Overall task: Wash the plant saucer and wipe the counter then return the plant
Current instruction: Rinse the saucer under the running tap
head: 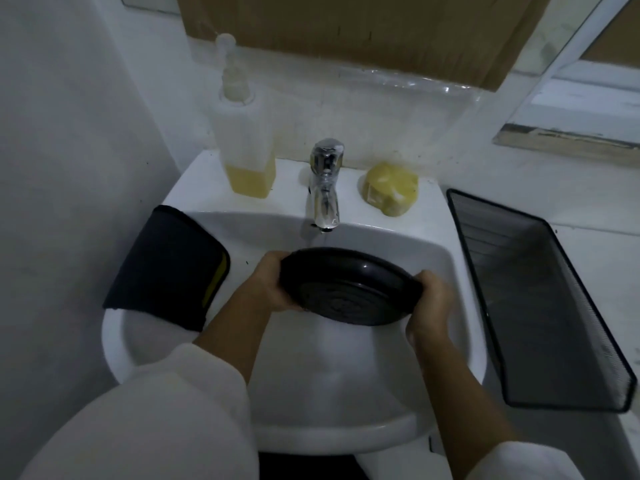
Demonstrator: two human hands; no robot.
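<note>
Here's the saucer (349,289) over the middle of the sink (346,431), tilted, the left grip (266,284) on its left edge and the right grip (431,303) on its right, just in front of and below the tap (323,188). On the ledge behind the basin, the soap bottle (246,147) stands left of the tap and the sponge (389,188) lies right of it. A cloth (166,268) hangs over the sink's left rim, and the mesh tray (540,306) sits on the table (588,216) just beside the sink's right rim.

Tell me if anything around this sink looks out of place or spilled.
Nothing looks spilled or broken. The left hand and right hand hold the black saucer tilted under the tap. Only the dark cloth looks untidy, drooping over the left rim of the sink.
</note>
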